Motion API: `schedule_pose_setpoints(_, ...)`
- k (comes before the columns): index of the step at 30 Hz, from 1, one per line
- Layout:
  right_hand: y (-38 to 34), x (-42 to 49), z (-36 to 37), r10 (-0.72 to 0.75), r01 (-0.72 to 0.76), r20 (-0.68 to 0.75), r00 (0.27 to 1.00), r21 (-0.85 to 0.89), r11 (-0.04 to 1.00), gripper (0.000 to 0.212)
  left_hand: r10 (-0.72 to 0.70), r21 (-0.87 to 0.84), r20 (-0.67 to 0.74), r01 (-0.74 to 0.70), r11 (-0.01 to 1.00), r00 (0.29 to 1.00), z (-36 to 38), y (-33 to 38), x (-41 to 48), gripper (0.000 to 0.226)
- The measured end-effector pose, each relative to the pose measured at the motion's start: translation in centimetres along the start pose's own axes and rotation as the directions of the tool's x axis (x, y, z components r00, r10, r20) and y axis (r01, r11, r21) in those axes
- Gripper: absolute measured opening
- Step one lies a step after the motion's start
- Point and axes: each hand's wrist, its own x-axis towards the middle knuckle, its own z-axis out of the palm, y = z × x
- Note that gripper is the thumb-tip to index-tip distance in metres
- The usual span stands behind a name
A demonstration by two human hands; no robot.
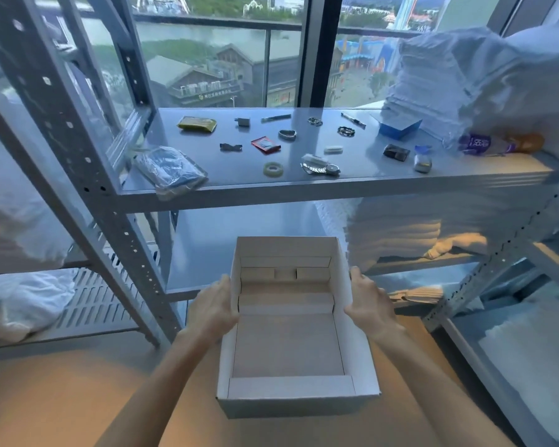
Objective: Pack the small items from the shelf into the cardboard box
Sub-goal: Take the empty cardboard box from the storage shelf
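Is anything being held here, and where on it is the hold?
The cardboard box: left hand flat against its left side wall, right hand against its right wall.

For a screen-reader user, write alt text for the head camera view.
The left hand and right hand hold an open, empty cardboard box by its sides below a metal shelf strewn with small items, including a roll of tape, a watch, a red packet and a plastic bag. Folded white towels are stacked at right; a window shows buildings behind.
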Motion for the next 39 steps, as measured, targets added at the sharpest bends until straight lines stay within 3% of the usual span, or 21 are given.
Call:
schedule_pose_setpoints(5, -1.7, 5.4, -1.3, -0.107, 0.108, -0.035, 0.994, 0.017, 0.994, 0.030, -0.064, -0.025, -0.095, 0.062, 0.998, 0.993, -2.1, -0.3, 3.5, 0.025)
schedule_pose_setpoints(18, -3.0, 14.1, 0.4, -0.250, 0.250, 0.038, 0.968, 0.005, 0.968, 0.027, -0.220, -0.014, -0.099, 0.220, 0.975, 0.970, -0.1, -0.9, 9.0, 0.024)
schedule_pose_setpoints(28, -6.0, 19.1, 7.5, -0.197, 0.196, 0.200, 0.960, 0.023, 0.980, 0.034, -0.287, 0.012, 0.082, 0.287, 0.958, 0.955, 3.0, -4.6, 13.7, 0.024)
schedule_pose_setpoints(32, -7.9, 21.2, 10.2, -0.160, 0.158, 0.208, 0.965, 0.025, 0.987, 0.044, -0.277, -0.006, 0.100, 0.279, 0.960, 0.956, 3.9, -7.1, 16.7, 0.031)
schedule_pose_setpoints(39, -10.7, 24.5, 14.4, -0.093, 0.084, 0.141, 0.986, 0.065, 0.994, 0.039, -0.239, -0.029, 0.082, 0.242, 0.970, 0.968, 5.7, -10.9, 22.4, 0.023)
